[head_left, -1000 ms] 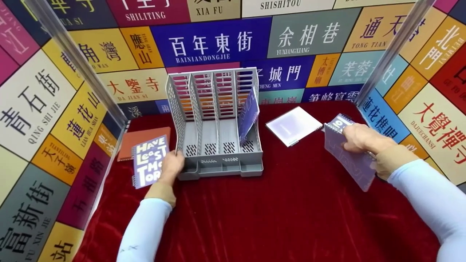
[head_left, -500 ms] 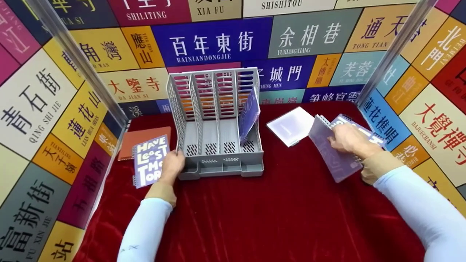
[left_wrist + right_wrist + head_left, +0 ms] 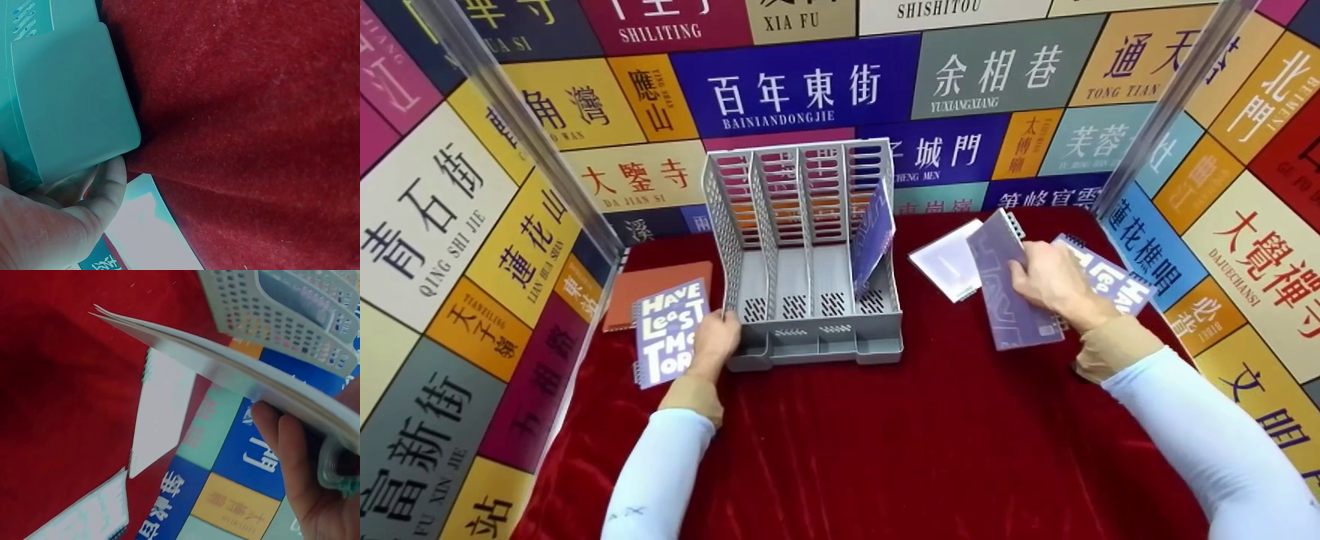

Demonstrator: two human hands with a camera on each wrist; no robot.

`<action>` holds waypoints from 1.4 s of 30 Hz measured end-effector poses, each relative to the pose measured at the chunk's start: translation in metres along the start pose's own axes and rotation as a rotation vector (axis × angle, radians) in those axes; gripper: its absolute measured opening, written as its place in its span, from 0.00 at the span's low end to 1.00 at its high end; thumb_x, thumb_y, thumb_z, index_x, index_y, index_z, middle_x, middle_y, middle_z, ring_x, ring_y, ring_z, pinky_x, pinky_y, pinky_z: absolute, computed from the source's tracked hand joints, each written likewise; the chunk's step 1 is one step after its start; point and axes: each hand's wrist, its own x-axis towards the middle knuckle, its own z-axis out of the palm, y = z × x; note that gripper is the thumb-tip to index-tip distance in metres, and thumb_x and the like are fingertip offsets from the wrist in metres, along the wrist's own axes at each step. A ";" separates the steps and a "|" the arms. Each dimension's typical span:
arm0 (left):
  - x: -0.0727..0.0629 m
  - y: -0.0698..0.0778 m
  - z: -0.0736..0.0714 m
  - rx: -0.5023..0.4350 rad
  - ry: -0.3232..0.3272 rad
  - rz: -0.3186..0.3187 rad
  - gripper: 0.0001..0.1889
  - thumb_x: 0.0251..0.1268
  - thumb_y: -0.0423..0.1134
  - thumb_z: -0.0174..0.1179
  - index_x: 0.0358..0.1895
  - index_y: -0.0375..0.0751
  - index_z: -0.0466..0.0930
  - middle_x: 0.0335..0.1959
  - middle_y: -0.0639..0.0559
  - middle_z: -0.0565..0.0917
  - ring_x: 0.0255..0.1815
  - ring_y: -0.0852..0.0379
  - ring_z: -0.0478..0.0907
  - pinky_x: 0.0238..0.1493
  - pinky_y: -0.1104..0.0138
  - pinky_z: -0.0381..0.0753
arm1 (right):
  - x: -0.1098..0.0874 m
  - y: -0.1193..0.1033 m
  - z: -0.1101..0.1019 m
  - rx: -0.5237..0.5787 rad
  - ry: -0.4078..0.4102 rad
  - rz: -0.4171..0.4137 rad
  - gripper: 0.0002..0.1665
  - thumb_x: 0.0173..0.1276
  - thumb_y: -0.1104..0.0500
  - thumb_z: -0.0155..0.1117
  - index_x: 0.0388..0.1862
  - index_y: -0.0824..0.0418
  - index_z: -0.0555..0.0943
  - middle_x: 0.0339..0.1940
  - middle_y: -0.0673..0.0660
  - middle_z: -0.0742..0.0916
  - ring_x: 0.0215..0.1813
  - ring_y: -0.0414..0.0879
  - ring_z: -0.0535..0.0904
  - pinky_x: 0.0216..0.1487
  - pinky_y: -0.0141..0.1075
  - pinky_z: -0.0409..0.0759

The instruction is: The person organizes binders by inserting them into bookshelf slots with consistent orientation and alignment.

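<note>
My left hand (image 3: 715,343) grips the left front corner of a grey file rack (image 3: 817,341), its fingers (image 3: 112,185) curled against the rack's side in the left wrist view. A purple spiral notebook (image 3: 872,238) leans in the rack's rightmost compartment. In my right hand (image 3: 1056,279) is another purple spiral notebook (image 3: 1006,304), held tilted above the table right of the rack. The right wrist view shows this notebook (image 3: 225,363) nearly edge-on, with fingers (image 3: 292,444) against its lower face.
A pale-covered notebook (image 3: 941,261) lies right of the rack, partly behind the held one. Farther right lies a purple lettered notebook (image 3: 1121,289). Left of the rack, a lettered purple notebook (image 3: 666,322) overlaps a reddish-brown one (image 3: 622,296). Sign-printed walls surround the red cloth (image 3: 885,450).
My right hand has carried the purple notebook leftward toward the rack, uncovering the lettered notebook at the right and partly covering the pale one. My left hand and the rack have stayed put.
</note>
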 end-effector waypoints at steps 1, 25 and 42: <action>0.000 0.000 0.000 0.000 0.001 0.002 0.23 0.85 0.46 0.41 0.45 0.31 0.82 0.57 0.27 0.87 0.53 0.35 0.80 0.66 0.41 0.79 | 0.000 -0.003 0.001 0.011 0.028 -0.008 0.13 0.76 0.58 0.63 0.38 0.69 0.84 0.31 0.72 0.90 0.30 0.66 0.88 0.32 0.60 0.86; 0.001 -0.002 0.002 -0.008 -0.011 -0.024 0.24 0.86 0.47 0.42 0.50 0.31 0.83 0.60 0.28 0.86 0.56 0.35 0.80 0.70 0.41 0.79 | 0.005 -0.065 0.011 0.210 0.375 -0.050 0.14 0.71 0.61 0.72 0.39 0.75 0.88 0.33 0.77 0.92 0.36 0.77 0.89 0.38 0.66 0.81; 0.021 -0.019 0.007 0.002 -0.006 0.004 0.25 0.82 0.49 0.44 0.50 0.33 0.86 0.60 0.27 0.87 0.56 0.33 0.84 0.65 0.41 0.82 | 0.007 -0.099 0.010 0.347 0.509 -0.081 0.15 0.68 0.62 0.74 0.39 0.77 0.90 0.35 0.76 0.93 0.35 0.74 0.92 0.38 0.65 0.87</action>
